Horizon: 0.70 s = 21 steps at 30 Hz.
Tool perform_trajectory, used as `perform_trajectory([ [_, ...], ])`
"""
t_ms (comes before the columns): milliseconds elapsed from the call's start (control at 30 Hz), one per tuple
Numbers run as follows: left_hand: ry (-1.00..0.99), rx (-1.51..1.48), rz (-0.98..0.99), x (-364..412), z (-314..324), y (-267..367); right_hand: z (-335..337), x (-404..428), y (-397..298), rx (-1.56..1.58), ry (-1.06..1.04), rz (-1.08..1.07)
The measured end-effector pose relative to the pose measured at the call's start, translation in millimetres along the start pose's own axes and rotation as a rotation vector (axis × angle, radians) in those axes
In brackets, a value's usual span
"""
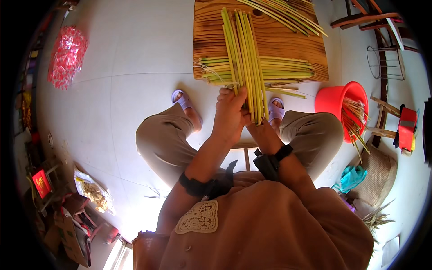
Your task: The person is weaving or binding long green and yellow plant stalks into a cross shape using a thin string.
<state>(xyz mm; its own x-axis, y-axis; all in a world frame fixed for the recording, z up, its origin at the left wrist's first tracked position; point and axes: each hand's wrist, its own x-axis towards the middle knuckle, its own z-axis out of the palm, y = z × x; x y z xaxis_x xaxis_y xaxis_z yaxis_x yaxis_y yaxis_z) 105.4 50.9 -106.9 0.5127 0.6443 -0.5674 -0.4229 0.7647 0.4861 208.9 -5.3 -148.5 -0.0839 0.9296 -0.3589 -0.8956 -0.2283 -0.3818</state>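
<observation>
My left hand [230, 106] is closed around the left side of the near end of a bundle of yellow-green plant stalks [248, 60]. My right hand [248, 122] reaches under that same end and holds it from below; the stalks hide most of its fingers. The bundle extends away from me over a wooden table [216, 40]. It crosses on top of a second row of similar stalks [287, 69] lying sideways along the near edge. Thin pale string [216, 74] loops from the left end of that row toward my left hand.
More loose stalks [287, 17] lie at the table's far right. A red bucket [329, 99] holding stalk pieces stands on the floor beside my right knee. Wooden chairs [364, 20] and a woven basket [376, 177] are further right. A red-patterned plastic bag [67, 55] lies at left.
</observation>
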Motion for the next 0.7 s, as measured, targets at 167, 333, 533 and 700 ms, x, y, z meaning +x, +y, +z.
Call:
perform_trajectory([
  [167, 0.153, 0.077, 0.051, -18, 6, 11, -20, 42, 7, 0.115, -0.176, 0.09],
  [333, 0.297, 0.055, 0.119, -13, -5, 16, -19, 54, 7, 0.143, -0.243, 0.127],
  [533, 0.299, 0.003, -0.004, -15, -1, 31, -32, 60, 0, 0.217, -0.283, 0.188],
  [700, 0.27, -0.098, -0.049, -6, -15, 29, -25, 57, -3, 0.077, -0.208, 0.176],
])
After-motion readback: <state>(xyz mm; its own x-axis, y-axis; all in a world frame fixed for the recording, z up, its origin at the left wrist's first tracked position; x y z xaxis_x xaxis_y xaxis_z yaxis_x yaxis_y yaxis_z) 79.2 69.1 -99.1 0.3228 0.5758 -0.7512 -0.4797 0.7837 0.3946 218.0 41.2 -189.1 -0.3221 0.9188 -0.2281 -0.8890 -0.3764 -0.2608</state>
